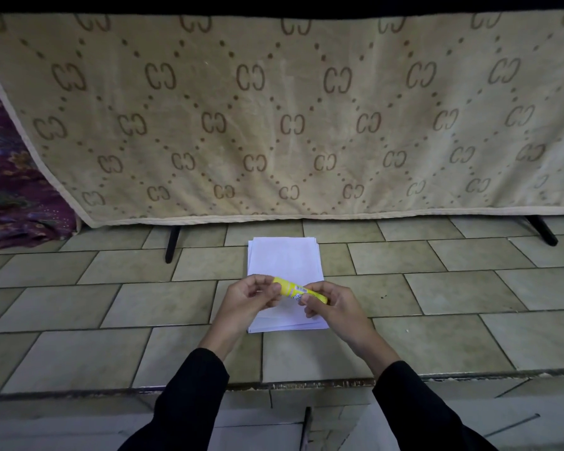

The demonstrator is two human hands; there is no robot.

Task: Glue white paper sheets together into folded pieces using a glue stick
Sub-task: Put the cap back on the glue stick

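A yellow glue stick (298, 290) with a barcode label is held level just above the stack of white paper sheets (284, 258), which lies on the tiled floor (469, 288). Its 9 o'clock end is pinched by the left hand (246, 299); the 3 o'clock end is enclosed by the grip of the right hand (331, 307). The tube is judged light, rigid and smooth, best taken round the barrel. The sheets are judged thin and floppy, best lifted by an edge.

Dim, even light; dark corners; wide-angle bowing at edges
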